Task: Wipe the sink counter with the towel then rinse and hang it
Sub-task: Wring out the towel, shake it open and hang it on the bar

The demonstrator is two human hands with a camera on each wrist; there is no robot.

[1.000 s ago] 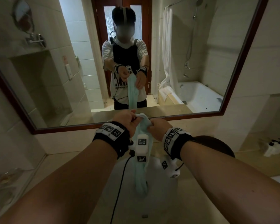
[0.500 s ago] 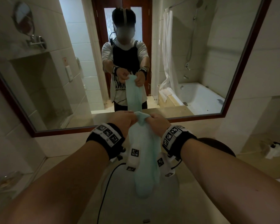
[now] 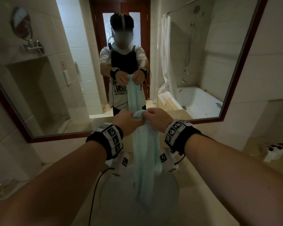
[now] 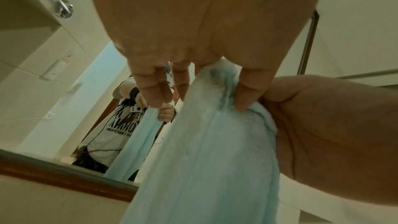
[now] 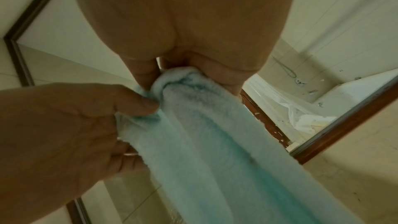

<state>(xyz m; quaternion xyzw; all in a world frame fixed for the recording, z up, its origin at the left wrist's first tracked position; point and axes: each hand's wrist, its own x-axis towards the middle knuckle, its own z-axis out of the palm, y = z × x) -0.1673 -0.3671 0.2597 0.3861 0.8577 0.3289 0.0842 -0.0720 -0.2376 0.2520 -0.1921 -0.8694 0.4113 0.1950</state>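
Observation:
A light blue towel (image 3: 145, 154) hangs in a long bunch over the white sink basin (image 3: 168, 190). My left hand (image 3: 127, 122) and right hand (image 3: 155, 116) both grip its top end, close together, in front of the mirror. In the left wrist view my left fingers (image 4: 155, 89) and thumb pinch the towel (image 4: 206, 151), and the right hand (image 4: 323, 125) grips beside them. The right wrist view shows my right fingers (image 5: 217, 72) curled over the towel's (image 5: 215, 142) folded top, with the left hand (image 5: 75, 117) pinching it at the left.
A wood-framed mirror (image 3: 29, 137) fills the wall ahead and reflects the person, a door and a bathtub. The beige counter (image 3: 203, 176) surrounds the basin. Small bottles (image 3: 274, 151) stand at the right. A glass item (image 3: 2, 187) sits at the far left.
Both hands have risen with the towel, lifting its lower end higher over the basin. The towel hangs wider and looser than one second ago.

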